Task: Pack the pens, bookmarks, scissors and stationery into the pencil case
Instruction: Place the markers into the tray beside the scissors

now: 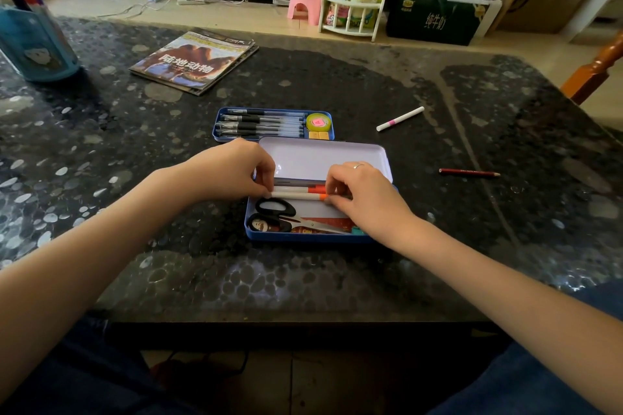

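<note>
On the dark speckled desk the blue pencil case sits open, its pale lid tilted up behind. Both hands meet over its far half, and a white marker with an orange cap lies lengthwise between them: the left hand pinches the white end, the right hand pinches the capped end, so each grip is closed on the marker. A second orange-capped marker lies just behind it. Nearer the person, black-handled scissors rest on the case's floor over printed bookmarks. Beyond the lid, a blue tray holds black pens. A pink-banded marker and a red pencil lie apart on the right.
</note>
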